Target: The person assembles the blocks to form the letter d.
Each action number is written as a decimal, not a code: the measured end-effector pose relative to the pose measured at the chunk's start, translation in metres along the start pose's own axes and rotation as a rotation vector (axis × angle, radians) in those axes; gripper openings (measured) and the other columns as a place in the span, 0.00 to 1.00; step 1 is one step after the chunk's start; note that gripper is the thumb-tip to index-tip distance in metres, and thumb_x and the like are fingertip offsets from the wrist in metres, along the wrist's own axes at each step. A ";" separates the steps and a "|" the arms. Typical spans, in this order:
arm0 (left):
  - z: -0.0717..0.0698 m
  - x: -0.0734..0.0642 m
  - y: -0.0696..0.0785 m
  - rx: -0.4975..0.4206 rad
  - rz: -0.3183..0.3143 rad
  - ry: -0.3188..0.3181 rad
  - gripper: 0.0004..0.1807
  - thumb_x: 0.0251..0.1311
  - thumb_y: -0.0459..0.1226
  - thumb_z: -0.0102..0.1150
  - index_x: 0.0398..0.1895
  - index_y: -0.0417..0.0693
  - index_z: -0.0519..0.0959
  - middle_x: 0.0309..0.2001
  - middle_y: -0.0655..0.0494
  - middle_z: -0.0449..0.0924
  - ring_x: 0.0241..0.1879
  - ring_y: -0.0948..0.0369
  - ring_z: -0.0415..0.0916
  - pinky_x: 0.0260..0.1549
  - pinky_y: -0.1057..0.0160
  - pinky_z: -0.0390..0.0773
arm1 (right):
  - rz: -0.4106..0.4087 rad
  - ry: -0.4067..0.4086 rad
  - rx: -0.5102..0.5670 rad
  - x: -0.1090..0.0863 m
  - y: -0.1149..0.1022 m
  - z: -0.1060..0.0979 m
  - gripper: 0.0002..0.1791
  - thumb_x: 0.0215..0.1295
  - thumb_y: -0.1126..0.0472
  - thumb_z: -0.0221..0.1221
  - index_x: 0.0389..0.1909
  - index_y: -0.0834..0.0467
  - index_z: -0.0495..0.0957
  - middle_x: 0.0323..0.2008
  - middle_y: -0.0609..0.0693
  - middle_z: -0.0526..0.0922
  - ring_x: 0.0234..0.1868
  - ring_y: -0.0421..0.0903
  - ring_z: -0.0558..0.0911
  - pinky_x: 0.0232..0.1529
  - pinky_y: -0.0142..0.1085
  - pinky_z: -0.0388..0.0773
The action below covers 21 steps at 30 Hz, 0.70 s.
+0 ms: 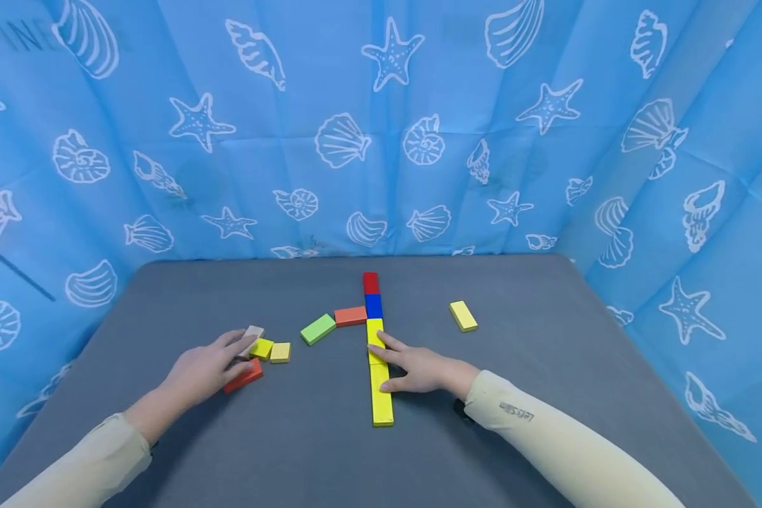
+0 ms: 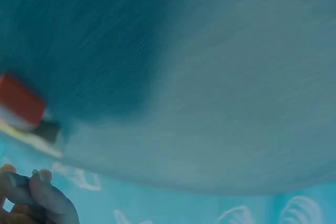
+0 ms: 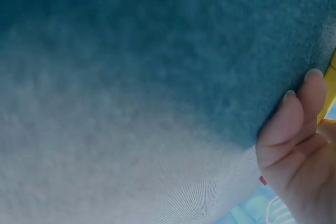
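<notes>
My left hand [image 1: 206,363] reaches over a small cluster of blocks, fingers spread and loosely bent. Under its fingertips lies a whitish block [image 1: 255,330], and the thumb is right at an orange-red block [image 1: 249,377]. Beside them sit a bright yellow block [image 1: 262,348] and a pale yellow one [image 1: 281,353]. My right hand [image 1: 419,368] rests its fingertips and thumb along two yellow blocks, the farther one [image 1: 375,330] and the nearer one [image 1: 382,406]. These continue a straight line with a blue block [image 1: 373,306] and a red block [image 1: 371,283].
An orange block [image 1: 351,316] extends left from the line near the blue block, with a green block [image 1: 318,329] angled at its end. Off to the right lies a lone pale yellow block [image 1: 463,316]. A blue shell-patterned curtain [image 1: 355,190] hangs behind the grey table [image 1: 514,296].
</notes>
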<state>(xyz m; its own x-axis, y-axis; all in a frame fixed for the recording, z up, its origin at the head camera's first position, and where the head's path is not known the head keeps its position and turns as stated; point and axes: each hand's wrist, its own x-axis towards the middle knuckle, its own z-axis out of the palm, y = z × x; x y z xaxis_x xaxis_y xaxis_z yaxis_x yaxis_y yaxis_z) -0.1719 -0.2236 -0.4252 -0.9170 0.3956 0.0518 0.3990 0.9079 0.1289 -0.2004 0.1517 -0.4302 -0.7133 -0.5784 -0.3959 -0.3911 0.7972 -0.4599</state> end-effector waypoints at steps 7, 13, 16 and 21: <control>0.015 -0.031 -0.009 0.021 0.034 0.022 0.30 0.56 0.46 0.68 0.62 0.49 0.76 0.51 0.44 0.76 0.23 0.63 0.71 0.20 0.62 0.73 | 0.013 0.004 -0.007 -0.004 0.002 -0.001 0.39 0.66 0.44 0.59 0.76 0.41 0.54 0.77 0.43 0.41 0.73 0.52 0.57 0.66 0.52 0.60; 0.019 -0.033 -0.012 0.007 0.114 0.086 0.28 0.54 0.38 0.70 0.61 0.51 0.78 0.42 0.53 0.77 0.20 0.69 0.64 0.20 0.67 0.70 | 0.007 0.008 -0.003 -0.004 0.002 -0.001 0.38 0.66 0.43 0.58 0.75 0.41 0.56 0.77 0.43 0.42 0.73 0.52 0.57 0.65 0.53 0.61; 0.019 -0.034 -0.011 -0.029 0.172 0.104 0.27 0.54 0.37 0.70 0.60 0.53 0.78 0.41 0.56 0.77 0.19 0.71 0.60 0.19 0.69 0.68 | -0.005 0.008 -0.001 -0.002 0.000 -0.001 0.38 0.66 0.43 0.59 0.75 0.41 0.56 0.77 0.43 0.42 0.73 0.52 0.57 0.65 0.53 0.61; 0.018 -0.034 0.010 -0.076 0.311 0.127 0.26 0.54 0.38 0.70 0.59 0.57 0.79 0.39 0.59 0.75 0.18 0.74 0.58 0.19 0.72 0.66 | -0.010 0.001 0.007 -0.001 -0.003 0.000 0.39 0.66 0.44 0.59 0.75 0.41 0.56 0.77 0.44 0.42 0.73 0.53 0.57 0.65 0.54 0.61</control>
<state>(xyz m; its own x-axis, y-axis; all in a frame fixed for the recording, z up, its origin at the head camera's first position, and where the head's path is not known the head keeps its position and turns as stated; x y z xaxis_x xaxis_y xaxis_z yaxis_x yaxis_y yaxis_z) -0.1367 -0.2253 -0.4437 -0.7466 0.6271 0.2222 0.6624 0.7317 0.1609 -0.1989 0.1495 -0.4283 -0.7103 -0.5859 -0.3901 -0.3941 0.7903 -0.4693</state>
